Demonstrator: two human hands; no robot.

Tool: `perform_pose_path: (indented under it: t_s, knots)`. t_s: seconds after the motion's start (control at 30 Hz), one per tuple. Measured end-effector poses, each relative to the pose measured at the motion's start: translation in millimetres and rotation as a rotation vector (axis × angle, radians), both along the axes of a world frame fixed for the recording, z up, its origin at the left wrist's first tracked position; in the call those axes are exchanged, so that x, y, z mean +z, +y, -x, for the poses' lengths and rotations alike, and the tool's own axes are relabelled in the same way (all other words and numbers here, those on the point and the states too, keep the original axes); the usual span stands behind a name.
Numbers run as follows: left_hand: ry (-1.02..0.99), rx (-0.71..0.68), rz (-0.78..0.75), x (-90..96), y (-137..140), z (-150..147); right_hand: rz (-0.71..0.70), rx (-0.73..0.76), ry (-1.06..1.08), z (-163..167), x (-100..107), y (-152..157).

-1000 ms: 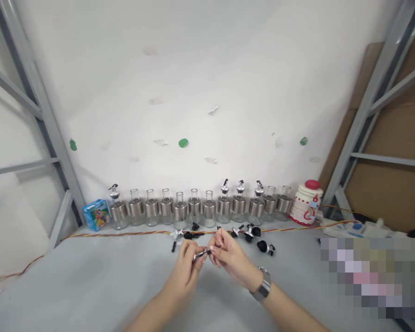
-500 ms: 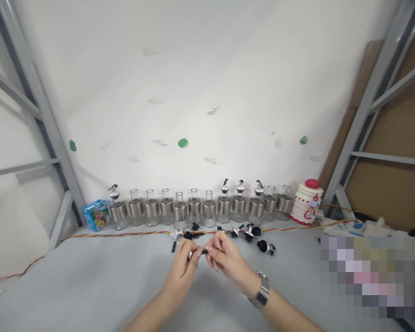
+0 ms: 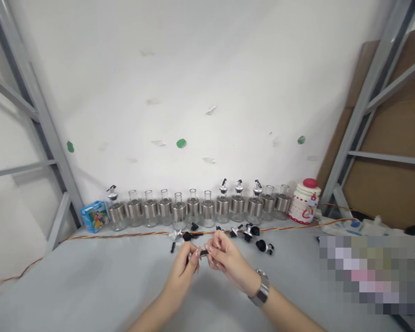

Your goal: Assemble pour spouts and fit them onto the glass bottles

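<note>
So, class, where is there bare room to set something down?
Bare tabletop: left of the left forearm, in front of twisted wires; also between the forearms. Crowded: beyond the left hand and right hand, where loose spouts lie before bottles.

Row of twelve clear glass bottles with silver metal bands (image 3: pixel 192 208) at back of flat grey bench (image 3: pixel 90 276), before white wall (image 3: pixel 193 83). Black-and-silver pourer tops (image 3: pixel 240 186) on bottles one, eight, nine, ten from left. Blue printed cardboard box (image 3: pixel 95 216) at row's left end, rounded white jar with red lid (image 3: pixel 303 205) at right end. Red-and-yellow twisted wire (image 3: pixel 124 235) runs before bottles. Loose black-and-silver pourer parts (image 3: pixel 262 246) lie around wire, centre to right. Small black piece (image 3: pixel 204 252) between left grip (image 3: pixel 184 267) and right grip (image 3: pixel 230 262), nearer than wire.
</note>
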State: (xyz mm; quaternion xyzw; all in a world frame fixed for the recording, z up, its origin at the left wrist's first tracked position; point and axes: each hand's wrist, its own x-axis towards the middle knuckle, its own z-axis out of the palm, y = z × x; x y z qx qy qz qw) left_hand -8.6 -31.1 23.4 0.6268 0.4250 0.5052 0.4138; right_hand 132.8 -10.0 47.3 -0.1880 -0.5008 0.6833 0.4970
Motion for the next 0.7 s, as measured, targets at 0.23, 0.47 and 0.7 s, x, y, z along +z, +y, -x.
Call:
perform_pose_path:
  t_s: [0.23, 0.47, 0.7]
  knots:
    - [-0.015, -0.018, -0.008, 1.0, -3.2, -1.6, -0.018, 0.051, 0.007, -3.8, 4.7, -0.5]
    - [-0.013, -0.052, -0.009, -0.2, -4.4, -2.0, -0.074, 0.042, -0.078, -10.7, 4.4, 2.1]
    - [-0.015, -0.054, -0.023, -5.0, -1.5, -1.8, -0.062, 0.057, -0.152, -15.0, 5.8, 4.6]
